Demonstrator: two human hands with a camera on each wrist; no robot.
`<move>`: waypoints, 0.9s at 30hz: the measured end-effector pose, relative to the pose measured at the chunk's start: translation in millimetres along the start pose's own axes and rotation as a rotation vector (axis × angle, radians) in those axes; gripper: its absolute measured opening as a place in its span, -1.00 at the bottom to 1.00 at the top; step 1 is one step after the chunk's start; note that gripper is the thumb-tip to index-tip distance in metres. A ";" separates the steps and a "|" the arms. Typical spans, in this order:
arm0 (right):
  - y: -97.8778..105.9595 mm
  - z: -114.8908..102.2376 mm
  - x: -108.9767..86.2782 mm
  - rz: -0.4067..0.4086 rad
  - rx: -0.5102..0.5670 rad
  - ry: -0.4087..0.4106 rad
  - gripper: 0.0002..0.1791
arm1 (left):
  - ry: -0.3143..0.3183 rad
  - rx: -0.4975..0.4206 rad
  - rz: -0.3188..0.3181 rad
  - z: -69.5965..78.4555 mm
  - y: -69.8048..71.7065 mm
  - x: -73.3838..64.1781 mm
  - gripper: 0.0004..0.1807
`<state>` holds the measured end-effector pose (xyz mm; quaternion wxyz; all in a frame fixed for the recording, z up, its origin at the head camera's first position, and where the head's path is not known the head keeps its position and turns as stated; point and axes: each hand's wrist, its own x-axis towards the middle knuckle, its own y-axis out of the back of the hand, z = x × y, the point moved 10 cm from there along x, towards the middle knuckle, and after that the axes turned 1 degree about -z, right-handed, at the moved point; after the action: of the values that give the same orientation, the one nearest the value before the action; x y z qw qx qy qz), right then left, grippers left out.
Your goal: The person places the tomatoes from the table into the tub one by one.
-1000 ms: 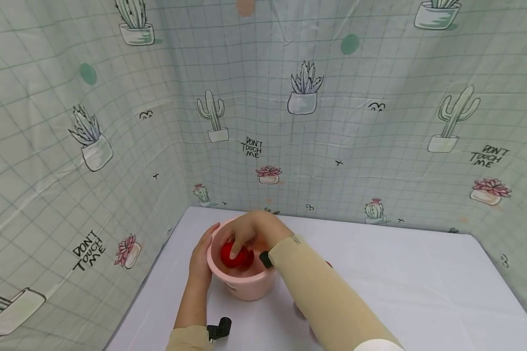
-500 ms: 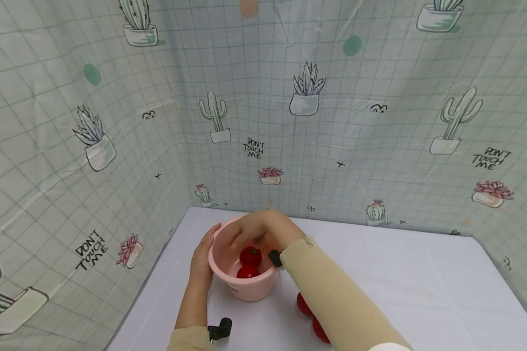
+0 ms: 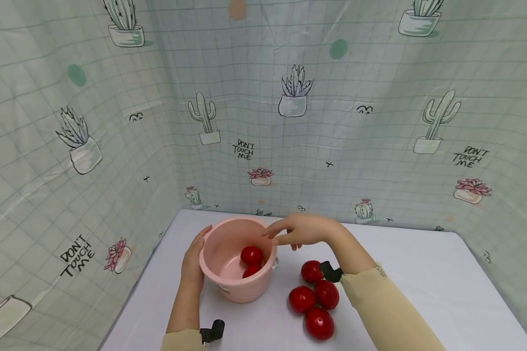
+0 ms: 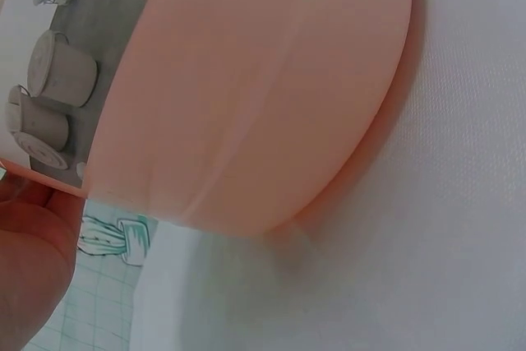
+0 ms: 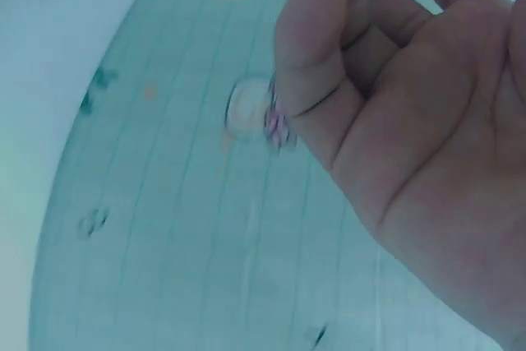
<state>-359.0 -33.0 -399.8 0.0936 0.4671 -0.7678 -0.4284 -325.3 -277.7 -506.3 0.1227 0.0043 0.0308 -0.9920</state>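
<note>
A pink bucket (image 3: pixel 246 292) stands at the left of the white table, with two red tomatoes (image 3: pixel 251 255) inside. My left hand (image 3: pixel 193 265) holds the bucket's left side, its fingertips up at the rim. From the left wrist view, that hand (image 4: pixel 37 252) lies along the bucket's wall (image 4: pixel 246 96), which carries a picture label (image 4: pixel 62 80). Over the right rim is my right hand (image 3: pixel 305 229), nothing in its grasp, with a thumb and finger pointing toward the bucket. The right wrist view shows its bare palm (image 5: pixel 444 121) and loosely bent fingers.
Several more tomatoes (image 3: pixel 319 323) lie grouped on the table, right of the bucket and below my right forearm. A patterned cloth (image 3: pixel 246 122) with cactus prints hangs behind and to the left of the white tabletop (image 3: pixel 399 273).
My right hand has let go of a tomato in the bucket and moved out to the right, over the rim. The tomatoes on the table have come into view. The left hand stays at the bucket.
</note>
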 end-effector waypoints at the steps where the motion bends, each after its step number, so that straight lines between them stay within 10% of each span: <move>1: -0.2 6.6 -9.4 0.025 0.017 -0.006 -0.65 | 0.003 0.000 0.004 0.0 0.5 -0.4 -0.49; 12: -39.2 103.5 -88.0 0.171 0.220 -0.139 -0.58 | 0.010 -0.006 -0.011 1.1 -3.5 -2.0 -0.47; 27: -99.9 177.7 -106.0 0.242 0.464 -0.195 -0.32 | 0.032 -0.022 -0.020 1.9 -5.1 -2.7 -0.48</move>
<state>-334.2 133.2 -556.5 -0.0397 0.3375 -0.9010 -0.2695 -323.9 -272.3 -504.1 0.1125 0.0183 0.0439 -0.9925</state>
